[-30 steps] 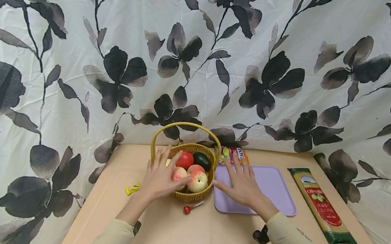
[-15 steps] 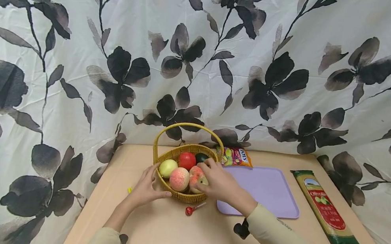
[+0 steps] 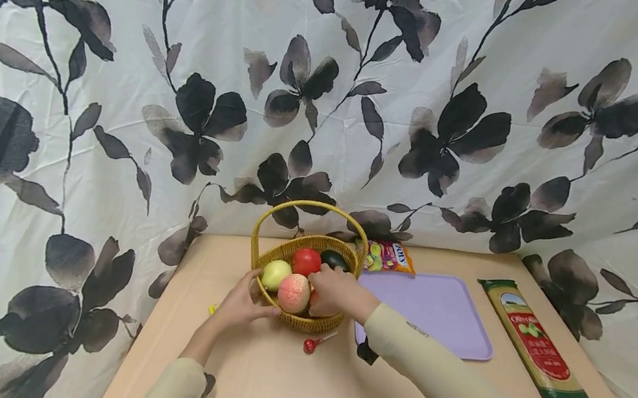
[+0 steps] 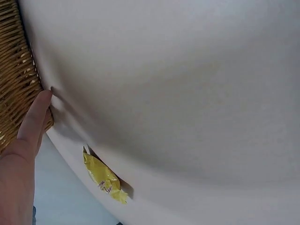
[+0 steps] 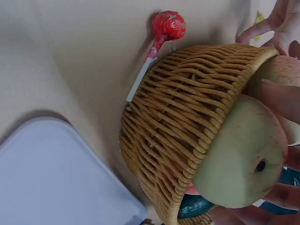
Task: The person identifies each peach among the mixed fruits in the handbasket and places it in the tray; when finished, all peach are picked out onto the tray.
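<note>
In the yellow wicker basket [image 3: 314, 324], a pale peach with a reddish blush [image 5: 239, 154] is gripped by my right hand [image 3: 337, 292]; its fingers curl over the fruit's far side. A second, pinker peach [image 3: 294, 293], a yellow-green fruit [image 3: 276, 275], a red fruit [image 3: 307, 261] and a dark green avocado-like fruit [image 3: 334, 259] lie beside it. My left hand [image 3: 239, 299] rests against the basket's left side, thumb stretched along the front. In the left wrist view, a straight finger [image 4: 35, 119] touches the wicker wall.
A red lollipop [image 3: 310, 346] lies in front of the basket, and a yellow wrapped candy [image 4: 104, 176] to its left. Right of the basket is a lilac tray [image 3: 430, 311], with a candy bag [image 3: 390, 257] behind it. A long pasta-like packet [image 3: 539, 348] lies far right.
Both hands were spread over the basket a second ago. The left has moved to the basket's left side; the right has reached in, taken hold of the front-right peach and moved slightly left.
</note>
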Demonstrator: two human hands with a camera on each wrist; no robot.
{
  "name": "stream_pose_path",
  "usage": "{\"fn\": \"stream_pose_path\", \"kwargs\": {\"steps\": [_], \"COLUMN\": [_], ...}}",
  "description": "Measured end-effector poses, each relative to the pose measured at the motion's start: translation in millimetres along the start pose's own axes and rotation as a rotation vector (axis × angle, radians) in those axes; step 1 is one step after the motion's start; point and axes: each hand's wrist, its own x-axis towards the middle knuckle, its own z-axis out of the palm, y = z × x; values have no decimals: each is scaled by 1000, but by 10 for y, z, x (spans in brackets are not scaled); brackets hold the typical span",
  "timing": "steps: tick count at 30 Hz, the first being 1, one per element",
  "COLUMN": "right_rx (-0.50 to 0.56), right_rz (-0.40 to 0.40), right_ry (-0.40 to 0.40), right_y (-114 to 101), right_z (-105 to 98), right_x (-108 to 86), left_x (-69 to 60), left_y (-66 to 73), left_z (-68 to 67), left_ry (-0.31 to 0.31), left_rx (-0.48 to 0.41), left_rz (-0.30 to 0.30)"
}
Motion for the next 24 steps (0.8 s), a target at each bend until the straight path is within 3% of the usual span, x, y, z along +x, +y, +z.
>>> {"fn": "stream_pose_path", "kwargs": {"steps": [5, 11, 24], "right_rx": [-32, 13, 183], "right_rz": [30, 41, -20], "right_ry": [-45, -64, 55], "right_y": [-1, 53, 400], "right_z": [-3, -28, -221], "right_x": [41, 29, -248], "left_x": [2, -18, -47], "left_y": [18, 51, 36], "left_z": [13, 25, 4], "left_ry": [19, 13, 12], "left_rx": [41, 46, 88], "left_rz": [-20, -52, -84]}}
